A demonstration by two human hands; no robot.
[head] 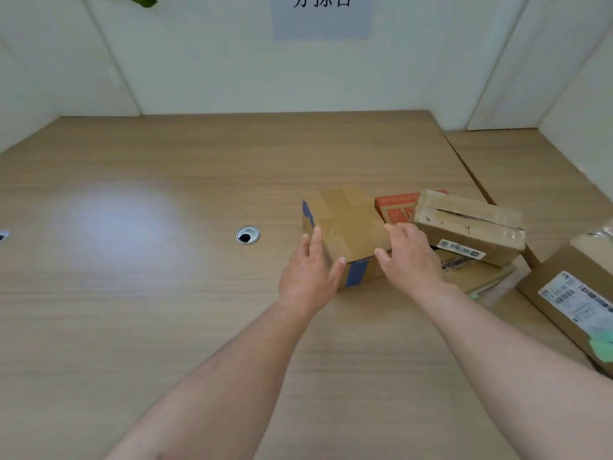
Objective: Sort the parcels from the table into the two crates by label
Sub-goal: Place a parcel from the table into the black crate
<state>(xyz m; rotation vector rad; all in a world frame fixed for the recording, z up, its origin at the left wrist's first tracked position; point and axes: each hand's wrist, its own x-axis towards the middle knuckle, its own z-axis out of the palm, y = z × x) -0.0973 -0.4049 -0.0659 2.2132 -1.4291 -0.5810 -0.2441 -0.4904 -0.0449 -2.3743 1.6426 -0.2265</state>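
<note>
A brown cardboard parcel with blue tape lies on the wooden table, right of centre. My left hand is at its near-left corner, fingers spread and touching the box. My right hand reaches over its near-right side, fingers apart, holding nothing. Behind the parcel stands a red-orange box. To the right, a long taped brown box rests tilted on a flat parcel. A large labelled box sits at the right edge. No crate is in view.
A round cable hole is in the table left of the parcels. White walls close off the back, with a paper sign above. A second table surface adjoins on the right.
</note>
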